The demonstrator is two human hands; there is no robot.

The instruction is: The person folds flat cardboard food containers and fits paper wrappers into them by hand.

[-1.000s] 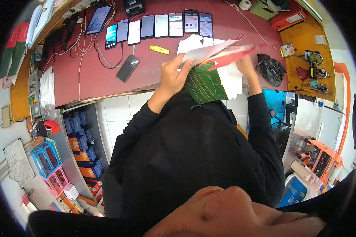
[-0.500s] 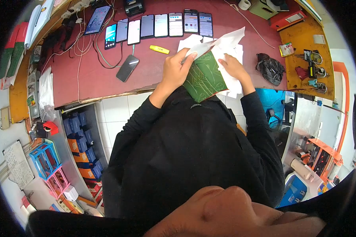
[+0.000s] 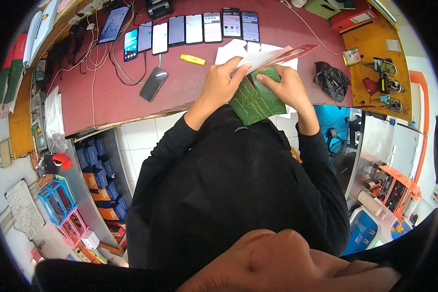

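Just over the desk's front edge I hold a green booklet [image 3: 250, 104] with pale line drawings on its cover. My left hand [image 3: 221, 82] is closed on its left side, thumb against white paper [image 3: 260, 59] that stands up from it. On the right side, my right hand [image 3: 289, 87] grips the green cover, its thumb lying flat on the front. A red-edged sheet or card [image 3: 299, 51] sticks out at the top right. Loose white sheets [image 3: 231, 50] lie on the desk behind, partly hidden by the hands and booklet.
Several phones [image 3: 194, 29] and a tablet [image 3: 113, 24] line the back of the red desk [image 3: 180, 87]. Nearer are a dark phone [image 3: 154, 83] and a yellow highlighter [image 3: 192, 59]. A black plastic bag [image 3: 332, 80] sits at right. Cables [image 3: 95, 63] run across the left side.
My right hand has moved from the white sheets onto the green cover, which is now bent and parted. The raised paper has tilted right, and a red-edged piece has come into view.
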